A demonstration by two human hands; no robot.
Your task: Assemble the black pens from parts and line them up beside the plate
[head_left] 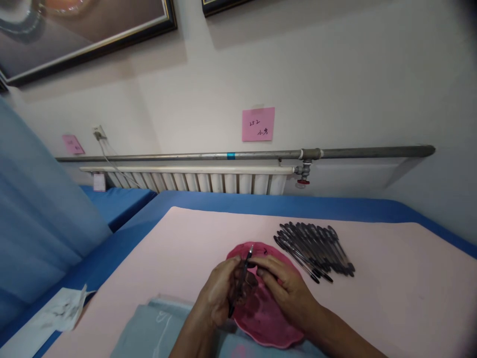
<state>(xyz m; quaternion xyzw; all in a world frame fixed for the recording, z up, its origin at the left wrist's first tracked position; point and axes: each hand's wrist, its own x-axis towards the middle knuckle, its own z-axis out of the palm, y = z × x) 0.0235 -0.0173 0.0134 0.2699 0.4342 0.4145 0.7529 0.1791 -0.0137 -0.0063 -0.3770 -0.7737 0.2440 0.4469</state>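
Note:
My left hand is closed around a black pen, its bare metal tip pointing up and away from me. Close beside that tip, the fingers of my right hand are pinched on a small black piece that looks like a pen cap, mostly hidden by the fingers. Both hands are above a pink plate with a wavy rim. Shadow and fingers hide part of what lies in the plate. To the right, several capped black pens lie side by side in a slanted row.
A pink sheet covers the blue-edged table. Grey-blue cloth is at the near edge, and white papers lie at left beside a blue curtain. Behind the table are a radiator and a pipe.

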